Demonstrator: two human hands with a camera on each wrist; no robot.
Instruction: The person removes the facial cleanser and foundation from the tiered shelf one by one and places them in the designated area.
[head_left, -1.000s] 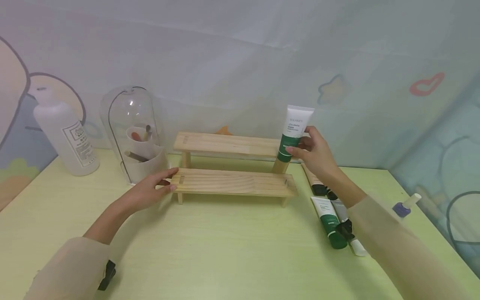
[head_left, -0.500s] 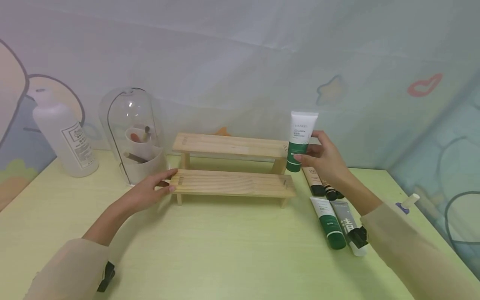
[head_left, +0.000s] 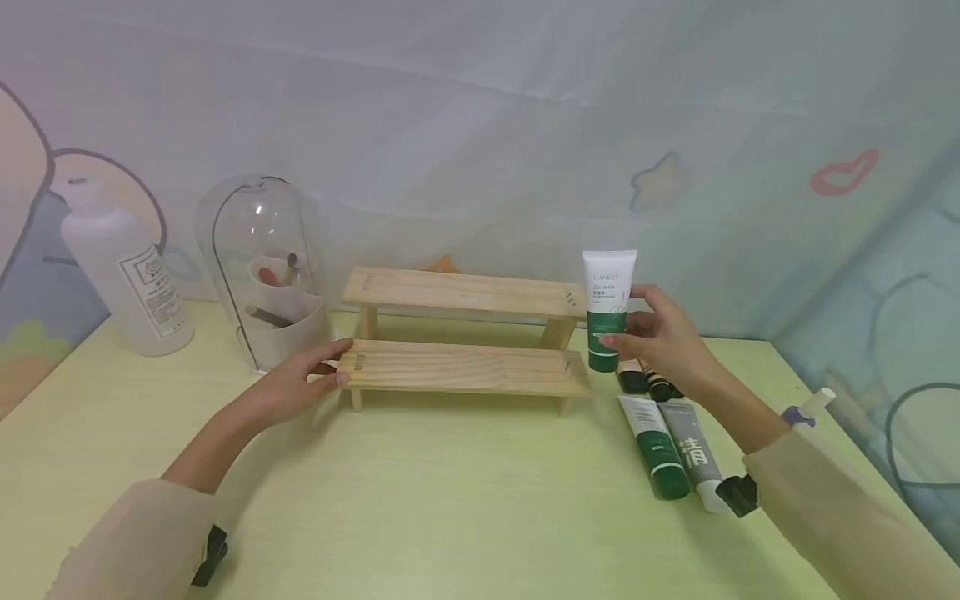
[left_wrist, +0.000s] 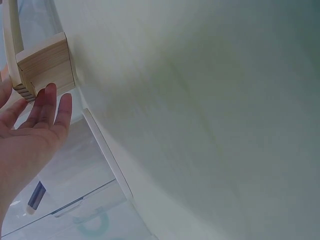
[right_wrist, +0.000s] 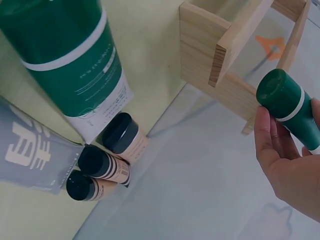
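A two-step wooden shelf stands on the pale green table. My left hand rests with straight fingers against the left end of the shelf's lower step. My right hand holds a white and green tube upright, cap down, just off the shelf's right end. In the right wrist view the tube's green cap sits between my fingers, near the shelf's end.
Several tubes lie on the table right of the shelf: a green one, a grey one and small beige ones. A clear dome holder and a white bottle stand at the left. A small purple bottle lies at right.
My right hand has carried the tube down and slightly right, from beside the upper step to beside the lower step's right end. The left hand has stayed put.
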